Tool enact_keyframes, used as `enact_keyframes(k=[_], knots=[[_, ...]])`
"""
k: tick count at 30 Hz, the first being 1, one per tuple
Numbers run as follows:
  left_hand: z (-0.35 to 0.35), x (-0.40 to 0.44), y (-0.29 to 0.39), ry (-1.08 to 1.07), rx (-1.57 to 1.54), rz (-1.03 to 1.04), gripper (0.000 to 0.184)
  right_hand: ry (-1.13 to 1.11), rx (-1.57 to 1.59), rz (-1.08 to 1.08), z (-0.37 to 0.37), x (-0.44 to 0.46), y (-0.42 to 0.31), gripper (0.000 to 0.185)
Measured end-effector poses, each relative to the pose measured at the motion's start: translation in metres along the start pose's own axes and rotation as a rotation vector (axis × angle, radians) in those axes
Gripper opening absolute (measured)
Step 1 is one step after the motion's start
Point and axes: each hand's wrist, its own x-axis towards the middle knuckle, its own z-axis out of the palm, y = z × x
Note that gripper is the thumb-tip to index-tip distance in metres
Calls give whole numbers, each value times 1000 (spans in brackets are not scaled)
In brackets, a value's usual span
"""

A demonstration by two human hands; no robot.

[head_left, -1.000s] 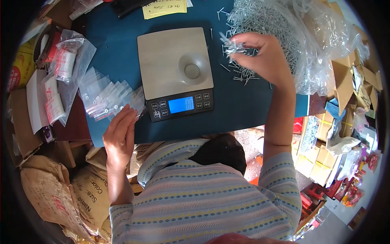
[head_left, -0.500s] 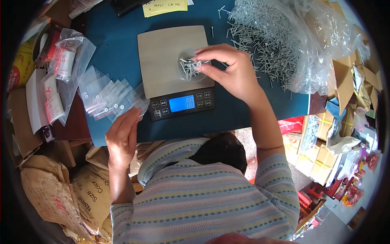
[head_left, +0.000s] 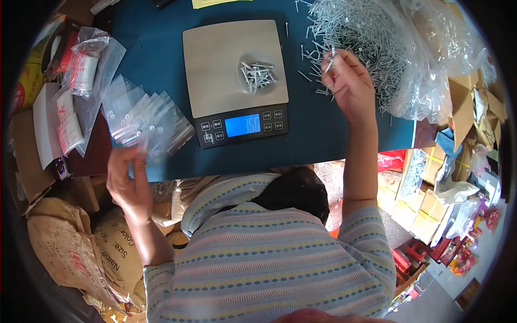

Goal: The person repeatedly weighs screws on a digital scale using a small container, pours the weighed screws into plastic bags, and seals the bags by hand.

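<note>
A heap of screws rests in the round clear dish [head_left: 246, 86] on the scale [head_left: 210, 70], whose blue display [head_left: 243, 125] is lit. My right hand [head_left: 353, 83] is at the near left edge of the large screw pile [head_left: 361, 32], its fingers closed on one or more screws [head_left: 330, 60]. My left hand [head_left: 129, 180] is at the table's front left, thumb and fingers pinched on a clear bag [head_left: 157, 141] blurred by motion. Beside it lie fanned clear zip bags [head_left: 126, 107].
Two wrapped white packages [head_left: 68, 121] lie on the left. A large clear plastic bag [head_left: 425, 81] lies around the pile's right side. Yellow paper [head_left: 215, 2] is at the top edge. Brown sacks [head_left: 70, 253] stand below left, cardboard boxes [head_left: 462, 110] at right.
The screws from my right hand now lie in the dish, and that hand has gone back right to the pile. My left hand has moved left with a bag. The display reading has changed.
</note>
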Motion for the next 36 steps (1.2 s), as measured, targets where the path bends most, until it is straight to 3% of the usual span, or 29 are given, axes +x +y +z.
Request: enact_keyframes(k=[1, 4, 6, 7, 10, 12, 14, 16, 17, 20, 21, 24, 30, 32, 36], knots=[[3, 1, 4, -42, 27, 44, 6, 45, -148, 17, 9, -3, 0, 18], [18, -3, 16, -189, -175, 146, 9, -125, -532, -82, 31, 0, 2, 21], [32, -4, 33, -253, -225, 236, 9, -119, -557, -200, 54, 0, 15, 24], [39, -5, 37, -282, -293, 262, 10, -136, -904, -378, 61, 2, 8, 20], [47, -8, 50, -376, -371, 293, 22, -224, -1056, -606, 69, -4, 2, 16], [47, -5, 61, -456, -441, 332, 23, -544, -804, -281, 76, -24, -7, 7], [53, -6, 64, -495, -587, 351, 26, -819, -605, -69, 82, -41, -4, 10], [61, -13, 61, -484, -801, 338, 29, -888, -519, -170, 85, -54, 8, 16], [62, -11, 59, -534, -790, 440, 29, -873, -463, -184, 83, -58, 10, 18], [72, -15, 61, -618, -812, 356, 26, -785, -503, -314, 72, -58, 6, 18], [67, -15, 59, -630, -789, 295, 22, -678, -436, -257, 68, -60, 10, 17], [55, -1, 56, -413, -634, 418, 21, -575, -754, -255, 57, -54, 17, 16], [26, 6, 30, -262, -393, 305, 23, 258, -1589, -668, -30, 1, 22, 22], [26, 3, 27, -177, -373, 218, 23, 280, -1513, -524, -47, 7, 28, 22], [26, 7, 32, -64, -209, 290, 24, 291, -1382, -363, -54, 9, 25, 19]])
